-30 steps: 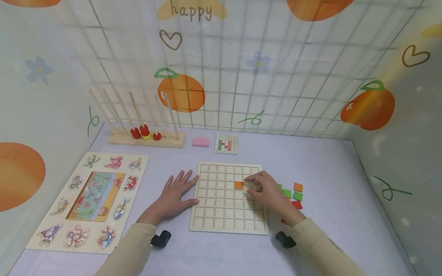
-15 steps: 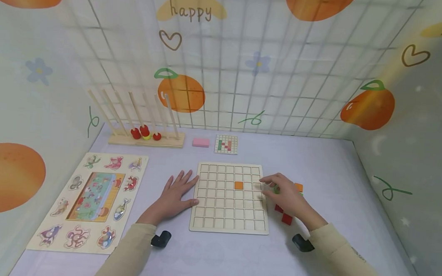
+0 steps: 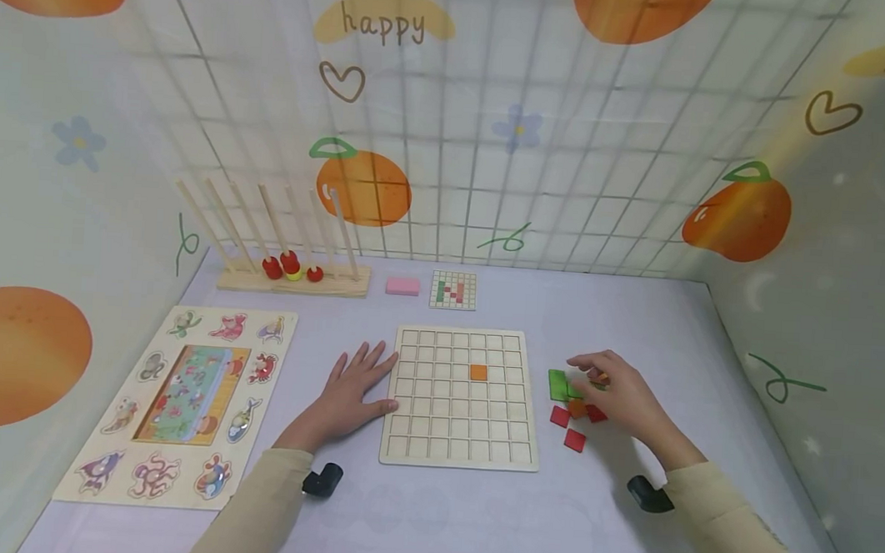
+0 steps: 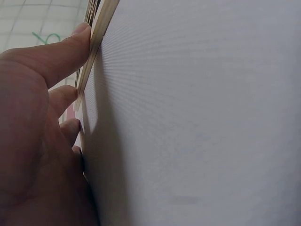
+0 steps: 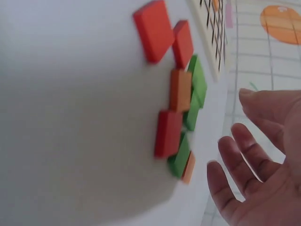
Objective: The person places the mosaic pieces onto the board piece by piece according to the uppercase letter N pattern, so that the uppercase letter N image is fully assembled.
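My left hand [image 3: 348,398] lies flat on the table with fingers spread, its thumb and fingertips at the left edge of the wooden grid board [image 3: 421,452]. In the left wrist view the thumb [image 4: 70,54] touches the board's side. One orange tile [image 3: 478,372] sits in a square right of the board's middle. My right hand [image 3: 627,401] hovers over a small group of tiles right of the board, fingers apart and holding nothing. Below it are green tiles [image 3: 557,384], red tiles [image 3: 574,440] and another orange tile [image 5: 180,89]; the hand partly hides the group in the head view.
Behind the board lie a small pattern card [image 3: 453,290] and a pink block [image 3: 402,286]. A wooden peg rack [image 3: 344,283] with several red beads stands at back left. A sea-animal puzzle board [image 3: 126,360] lies at left. Printed curtains enclose the table.
My right hand has moved right, from over the board beside the orange tile to over the loose tiles, uncovering the board's right side. The left hand has stayed put.
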The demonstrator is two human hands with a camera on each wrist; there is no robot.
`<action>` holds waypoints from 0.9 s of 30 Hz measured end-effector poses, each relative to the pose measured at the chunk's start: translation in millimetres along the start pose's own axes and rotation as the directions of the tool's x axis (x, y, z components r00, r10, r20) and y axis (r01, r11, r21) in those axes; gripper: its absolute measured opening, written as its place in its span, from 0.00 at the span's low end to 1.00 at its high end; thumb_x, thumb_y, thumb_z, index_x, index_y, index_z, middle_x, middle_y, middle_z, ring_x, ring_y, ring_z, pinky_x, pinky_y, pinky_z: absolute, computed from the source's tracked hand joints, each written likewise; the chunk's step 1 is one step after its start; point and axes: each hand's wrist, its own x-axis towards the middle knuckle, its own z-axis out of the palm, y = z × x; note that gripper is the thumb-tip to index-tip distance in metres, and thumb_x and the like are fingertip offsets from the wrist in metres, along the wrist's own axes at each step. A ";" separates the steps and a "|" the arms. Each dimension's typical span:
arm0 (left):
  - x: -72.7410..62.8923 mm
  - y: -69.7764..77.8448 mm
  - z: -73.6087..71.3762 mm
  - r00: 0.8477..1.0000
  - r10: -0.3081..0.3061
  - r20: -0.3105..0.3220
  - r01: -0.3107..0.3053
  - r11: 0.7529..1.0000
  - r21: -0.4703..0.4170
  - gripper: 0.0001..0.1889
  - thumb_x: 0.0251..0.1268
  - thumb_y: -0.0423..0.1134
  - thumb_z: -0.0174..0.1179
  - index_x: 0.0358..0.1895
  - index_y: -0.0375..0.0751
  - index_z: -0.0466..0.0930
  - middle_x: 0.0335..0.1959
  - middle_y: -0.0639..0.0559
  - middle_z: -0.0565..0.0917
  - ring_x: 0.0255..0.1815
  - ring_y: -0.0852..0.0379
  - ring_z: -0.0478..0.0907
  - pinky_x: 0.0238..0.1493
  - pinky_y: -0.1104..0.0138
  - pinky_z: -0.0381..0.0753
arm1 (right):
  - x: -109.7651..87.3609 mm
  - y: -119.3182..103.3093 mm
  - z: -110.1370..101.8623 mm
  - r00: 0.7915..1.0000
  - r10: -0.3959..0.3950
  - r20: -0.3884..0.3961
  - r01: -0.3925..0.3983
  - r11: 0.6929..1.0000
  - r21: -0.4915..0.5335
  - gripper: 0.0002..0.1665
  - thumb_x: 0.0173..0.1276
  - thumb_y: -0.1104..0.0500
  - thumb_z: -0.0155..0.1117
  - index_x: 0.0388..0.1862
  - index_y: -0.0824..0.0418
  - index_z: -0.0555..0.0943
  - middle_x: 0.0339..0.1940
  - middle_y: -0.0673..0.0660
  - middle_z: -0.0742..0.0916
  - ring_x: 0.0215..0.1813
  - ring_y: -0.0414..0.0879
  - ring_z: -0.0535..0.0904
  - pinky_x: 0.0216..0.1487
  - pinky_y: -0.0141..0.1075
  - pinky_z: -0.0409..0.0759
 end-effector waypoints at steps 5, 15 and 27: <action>0.6 0.3 0.3 1.000 0.000 0.007 0.000 1.000 0.003 0.44 0.68 0.62 0.61 0.82 0.52 0.55 0.84 0.49 0.47 0.84 0.44 0.34 0.80 0.44 0.27 | -1.4 12.8 -5.3 0.999 0.044 -0.020 -0.044 0.999 -0.009 0.22 0.70 0.60 0.69 0.63 0.58 0.82 0.57 0.63 0.80 0.55 0.60 0.78 0.48 0.49 0.88; 0.3 0.5 0.2 1.000 0.009 0.001 -0.009 1.000 0.004 0.44 0.68 0.62 0.62 0.82 0.52 0.56 0.84 0.48 0.47 0.84 0.44 0.35 0.80 0.43 0.28 | 0.9 32.5 -10.0 0.996 0.084 -0.037 -0.084 0.996 -0.012 0.21 0.71 0.61 0.68 0.62 0.59 0.83 0.57 0.64 0.79 0.55 0.60 0.78 0.51 0.52 0.86; -0.1 1.5 -0.8 1.000 0.011 -0.001 -0.011 1.000 -0.001 0.44 0.68 0.61 0.62 0.82 0.51 0.56 0.84 0.48 0.48 0.84 0.43 0.35 0.80 0.43 0.29 | 5.9 41.4 -6.9 0.992 0.115 -0.044 -0.117 0.992 -0.038 0.20 0.70 0.63 0.69 0.61 0.60 0.83 0.53 0.64 0.80 0.51 0.59 0.79 0.48 0.47 0.88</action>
